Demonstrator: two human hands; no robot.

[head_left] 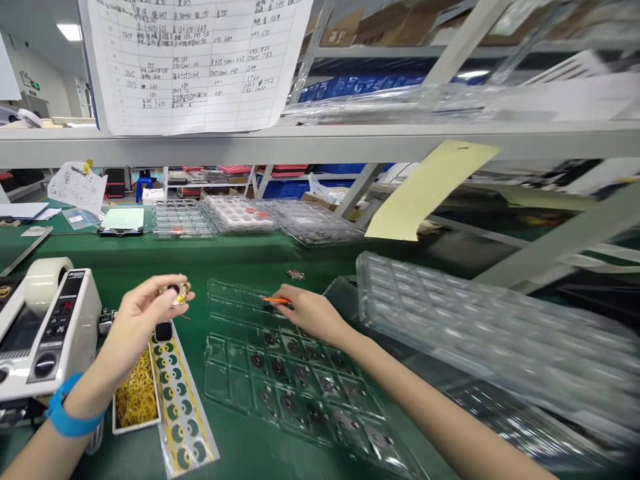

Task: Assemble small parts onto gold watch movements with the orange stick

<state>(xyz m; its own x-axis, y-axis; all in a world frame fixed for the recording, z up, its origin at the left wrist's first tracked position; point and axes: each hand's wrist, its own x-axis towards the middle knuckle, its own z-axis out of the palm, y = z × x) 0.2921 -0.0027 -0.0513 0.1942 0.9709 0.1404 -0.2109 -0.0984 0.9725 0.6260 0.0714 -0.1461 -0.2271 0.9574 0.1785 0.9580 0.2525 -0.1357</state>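
Note:
My left hand (145,310), with a blue band on its wrist, pinches a small round metal part (181,293) that has a dark centre and a yellow patch. My right hand (305,310) grips a thin orange pointed tool (277,300) above a clear compartment tray (227,367). Dark round parts (287,403) sit in several of its compartments; those at the left hold nothing. Below my left hand lie a sticker sheet (185,407) with yellow and grey-green shapes and a white box (117,427) of yellow rings (136,393). Another small part (295,274) rests behind the tray.
A tape dispenser (65,333) with a roll of tape (45,280) stands at left. Stacked clear trays (480,333) fill the right side. More trays (240,213) lie at the back. A grey shelf beam (325,143) crosses above, with hanging papers (195,67) and a yellow slip (430,193).

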